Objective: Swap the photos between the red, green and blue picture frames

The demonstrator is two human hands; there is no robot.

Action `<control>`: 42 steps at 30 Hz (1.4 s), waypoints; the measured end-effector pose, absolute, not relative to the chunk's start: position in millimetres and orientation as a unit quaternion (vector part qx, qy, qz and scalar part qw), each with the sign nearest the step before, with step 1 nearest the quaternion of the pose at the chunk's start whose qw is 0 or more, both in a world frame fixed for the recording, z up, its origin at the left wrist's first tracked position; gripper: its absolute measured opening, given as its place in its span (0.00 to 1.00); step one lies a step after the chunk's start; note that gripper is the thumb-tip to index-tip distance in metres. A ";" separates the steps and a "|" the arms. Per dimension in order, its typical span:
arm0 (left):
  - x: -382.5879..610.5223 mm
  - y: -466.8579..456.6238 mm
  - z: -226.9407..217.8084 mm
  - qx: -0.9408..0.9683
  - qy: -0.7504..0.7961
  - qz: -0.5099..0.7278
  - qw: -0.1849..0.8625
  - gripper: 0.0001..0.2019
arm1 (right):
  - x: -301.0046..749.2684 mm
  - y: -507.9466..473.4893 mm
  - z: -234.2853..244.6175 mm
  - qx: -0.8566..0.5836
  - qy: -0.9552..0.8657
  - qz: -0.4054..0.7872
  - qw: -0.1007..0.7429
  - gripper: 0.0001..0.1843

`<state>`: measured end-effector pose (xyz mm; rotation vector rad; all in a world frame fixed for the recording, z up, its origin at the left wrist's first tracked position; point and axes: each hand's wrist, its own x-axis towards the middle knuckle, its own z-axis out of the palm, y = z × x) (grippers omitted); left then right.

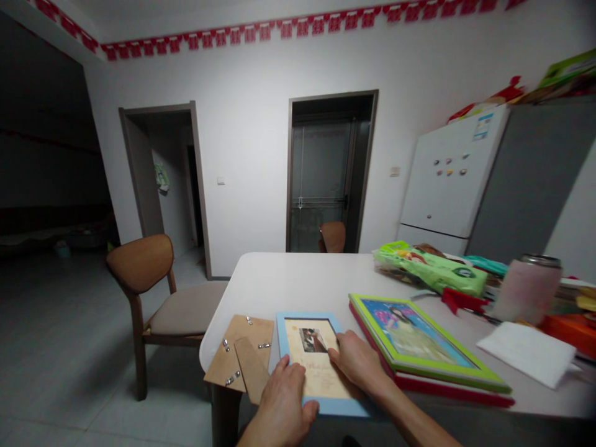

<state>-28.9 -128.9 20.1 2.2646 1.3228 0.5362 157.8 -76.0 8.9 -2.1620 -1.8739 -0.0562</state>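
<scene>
A light-blue picture frame [358, 406] lies on the table with a cream-coloured sheet [321, 379] in it that bears a small photo [313, 340]. My left hand [285, 397] holds the frame's lower left side, fingers along the edge and thumb near the bottom. On the right side, my right hand [357, 361] is closed at the frame's edge, its fingertips bent over the sheet. Left of the frame is a brown backing board [228, 347] with several metal clips and a stand flap [251, 366]. A green-edged frame [410, 335] with a portrait lies on a red one to the right.
A green package [433, 270], a pinkish jar [528, 288] and a white tissue [528, 352] crowd the right of the white table [298, 276]. A wooden chair [144, 267] stands to the left. Behind are two doorways and a white fridge [449, 174].
</scene>
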 end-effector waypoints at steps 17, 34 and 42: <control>-154.3 -92.1 -9.6 0.746 0.655 0.109 0.059 0.33 | 13.6 -108.8 12.3 -0.543 -0.807 0.067 0.223 0.24; -41.2 -117.1 22.9 0.809 0.510 0.225 0.185 0.24 | 148.2 -128.2 32.4 -0.556 -0.768 0.141 0.284 0.18; -22.3 -115.7 16.0 0.835 0.501 0.166 0.153 0.17 | 172.5 -126.0 18.5 -0.566 -0.770 0.126 0.266 0.20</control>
